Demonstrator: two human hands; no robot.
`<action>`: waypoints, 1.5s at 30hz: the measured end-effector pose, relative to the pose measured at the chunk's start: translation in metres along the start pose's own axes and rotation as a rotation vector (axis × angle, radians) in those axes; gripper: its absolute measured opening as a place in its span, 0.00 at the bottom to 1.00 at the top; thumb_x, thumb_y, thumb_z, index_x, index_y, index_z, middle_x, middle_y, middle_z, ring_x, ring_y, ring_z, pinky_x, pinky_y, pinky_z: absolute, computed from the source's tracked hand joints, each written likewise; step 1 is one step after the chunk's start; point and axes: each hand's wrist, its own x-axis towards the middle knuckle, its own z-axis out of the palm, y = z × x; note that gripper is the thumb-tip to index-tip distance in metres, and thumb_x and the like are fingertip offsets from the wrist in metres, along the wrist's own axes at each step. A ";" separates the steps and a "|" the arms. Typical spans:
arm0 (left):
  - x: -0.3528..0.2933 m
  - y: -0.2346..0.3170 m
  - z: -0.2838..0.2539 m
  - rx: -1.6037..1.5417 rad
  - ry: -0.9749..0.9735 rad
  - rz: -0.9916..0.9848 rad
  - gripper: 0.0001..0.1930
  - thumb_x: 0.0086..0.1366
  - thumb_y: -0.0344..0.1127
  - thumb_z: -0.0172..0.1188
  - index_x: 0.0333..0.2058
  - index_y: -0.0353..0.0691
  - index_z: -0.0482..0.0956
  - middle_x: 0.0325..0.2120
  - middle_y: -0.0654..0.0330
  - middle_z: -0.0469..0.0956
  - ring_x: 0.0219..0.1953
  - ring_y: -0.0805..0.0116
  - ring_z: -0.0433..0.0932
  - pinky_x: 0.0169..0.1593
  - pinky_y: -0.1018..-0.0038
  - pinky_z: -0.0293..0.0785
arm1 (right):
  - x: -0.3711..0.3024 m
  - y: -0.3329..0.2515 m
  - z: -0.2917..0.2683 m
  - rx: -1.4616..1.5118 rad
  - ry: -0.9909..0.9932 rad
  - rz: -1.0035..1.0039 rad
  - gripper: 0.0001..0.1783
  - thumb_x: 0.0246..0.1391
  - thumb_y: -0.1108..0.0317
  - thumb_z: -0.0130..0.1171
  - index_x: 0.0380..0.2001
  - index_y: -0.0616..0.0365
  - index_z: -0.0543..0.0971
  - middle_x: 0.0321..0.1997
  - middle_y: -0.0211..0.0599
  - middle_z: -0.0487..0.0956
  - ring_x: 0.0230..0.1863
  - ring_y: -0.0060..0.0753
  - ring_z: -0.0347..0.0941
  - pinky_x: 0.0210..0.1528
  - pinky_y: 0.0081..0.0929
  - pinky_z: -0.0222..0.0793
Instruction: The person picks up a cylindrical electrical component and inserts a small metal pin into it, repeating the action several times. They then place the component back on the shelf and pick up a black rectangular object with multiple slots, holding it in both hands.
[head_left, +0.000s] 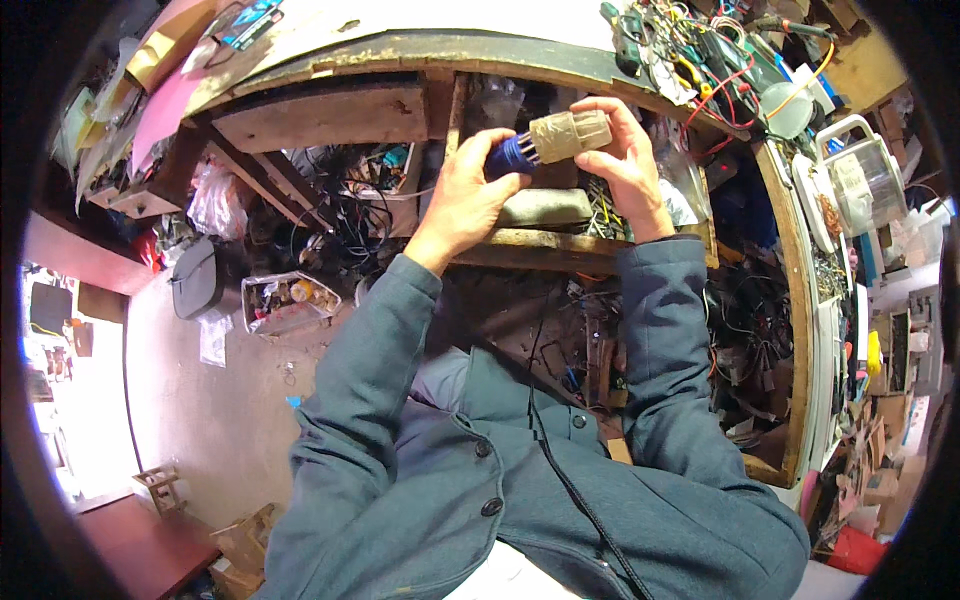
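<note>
Both my hands are raised in front of the bench edge. In the fingers of my left hand [465, 190] is a blue cylindrical holder [511, 156], tilted slightly upward to the right. Several thin metal shafts [530, 148] stick out of its right end. My right hand [625, 155] pinches a yellowish, translucent plastic cap [568, 136] between thumb and fingers. The shafts' far ends run up to or into the cap's mouth; how deep they go I cannot tell.
A pale-topped workbench [420, 50] curves across the top. Tangled wires and tools [690, 60] crowd its right end. Beneath are cables and a grey-green block [545, 207]. On the floor at left stand a box of parts [290, 303] and a dark bin [197, 280].
</note>
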 end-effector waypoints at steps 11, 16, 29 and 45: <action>0.000 -0.015 0.002 -0.048 -0.054 0.066 0.25 0.63 0.28 0.68 0.59 0.36 0.75 0.51 0.59 0.80 0.53 0.71 0.77 0.59 0.72 0.73 | 0.000 -0.003 0.009 -0.041 -0.145 0.027 0.34 0.53 0.73 0.69 0.65 0.55 0.71 0.57 0.33 0.80 0.56 0.25 0.76 0.59 0.26 0.72; 0.002 -0.010 0.001 -0.138 -0.119 0.027 0.24 0.66 0.32 0.69 0.59 0.34 0.75 0.50 0.61 0.81 0.52 0.72 0.77 0.58 0.74 0.73 | 0.000 0.001 0.006 -0.155 -0.037 0.015 0.36 0.56 0.70 0.72 0.66 0.54 0.70 0.51 0.35 0.82 0.50 0.26 0.79 0.54 0.25 0.75; 0.000 -0.003 0.004 -0.274 -0.092 -0.066 0.28 0.61 0.31 0.73 0.59 0.33 0.75 0.48 0.59 0.82 0.47 0.72 0.79 0.53 0.74 0.77 | 0.002 0.003 0.007 -0.479 -0.030 0.030 0.40 0.53 0.63 0.75 0.68 0.52 0.69 0.51 0.35 0.79 0.55 0.26 0.75 0.61 0.32 0.72; 0.001 -0.006 0.004 -0.097 0.019 0.020 0.32 0.58 0.32 0.74 0.60 0.39 0.72 0.43 0.54 0.82 0.44 0.65 0.81 0.48 0.68 0.80 | -0.004 0.016 0.029 -0.090 0.069 0.016 0.45 0.53 0.70 0.75 0.70 0.57 0.62 0.49 0.33 0.79 0.49 0.25 0.77 0.55 0.28 0.76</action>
